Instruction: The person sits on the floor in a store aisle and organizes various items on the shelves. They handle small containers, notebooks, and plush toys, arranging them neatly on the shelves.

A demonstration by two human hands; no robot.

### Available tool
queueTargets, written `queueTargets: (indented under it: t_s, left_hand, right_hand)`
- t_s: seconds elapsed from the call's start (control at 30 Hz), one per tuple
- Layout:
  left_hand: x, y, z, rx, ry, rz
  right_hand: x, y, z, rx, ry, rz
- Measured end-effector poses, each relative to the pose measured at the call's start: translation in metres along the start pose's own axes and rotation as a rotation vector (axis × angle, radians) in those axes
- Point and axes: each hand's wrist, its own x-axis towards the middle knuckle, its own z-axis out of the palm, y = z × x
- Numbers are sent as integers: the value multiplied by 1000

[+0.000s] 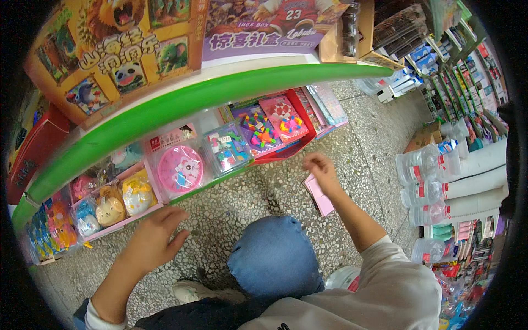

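Observation:
My left hand hovers in front of the low shelf's plush toys, thumb and fingers apart, holding nothing. Just off the corner of a red display box is my right hand, its fingers loosely bent and no item visible in them. Pink flat packs lie on the floor below that hand and are partly covered by it. Inside the red box sit a purple puzzle-toy pack and a pink one. Left of the box are a clear-wrapped toy pack and a round pink packaged item.
A green shelf edge curves above the low shelf, with large printed boxes on top. Bagged plush toys fill the left end. My denim-covered knee is over the speckled floor. Clear plastic containers are stacked at right.

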Motion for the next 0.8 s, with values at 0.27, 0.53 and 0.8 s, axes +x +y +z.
queueTargets:
  t_s: [0.27,0.53,0.8]
  left_hand:
    - [-54,5,7,-163,-56,-140]
    - [-62,5,14,-289,-2,-352]
    - [-24,15,12,-236,-101,-232]
  right_hand:
    - [-99,272,-171,-943,172,838]
    - [-83,243,-91,-1143,30,910]
    - [-79,215,-86,-1223,-275,816]
